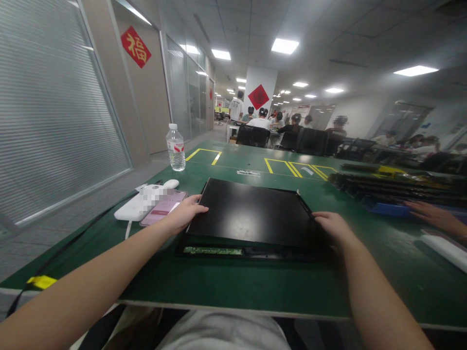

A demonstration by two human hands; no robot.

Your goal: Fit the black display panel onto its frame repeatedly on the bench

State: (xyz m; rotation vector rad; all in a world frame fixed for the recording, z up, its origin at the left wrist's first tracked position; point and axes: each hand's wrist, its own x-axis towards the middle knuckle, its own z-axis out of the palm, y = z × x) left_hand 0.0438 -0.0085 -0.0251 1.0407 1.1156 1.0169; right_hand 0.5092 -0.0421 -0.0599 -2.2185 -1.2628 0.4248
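Observation:
A flat black LCD panel (251, 206) lies over a black frame (279, 253) in front of me on the green table. It sits slightly askew, so the frame shows along the near edge and at the far right corner. A narrow green circuit board (213, 251) is visible in the near strip of the frame. My left hand (186, 214) holds the panel's left edge, thumb on top and fingers partly hidden. At the right edge, my right hand (333, 226) is closed on the panel, its fingertips mostly out of sight beneath or behind it.
To the left are a water bottle (176, 150), a white power bank (136, 203) with a cable and a phone (164, 208). At right, a co-worker's hand (438, 216) is near stacked black parts (397, 187) and a blue tray (388, 206). Yellow tape (268, 166) marks the table's far side.

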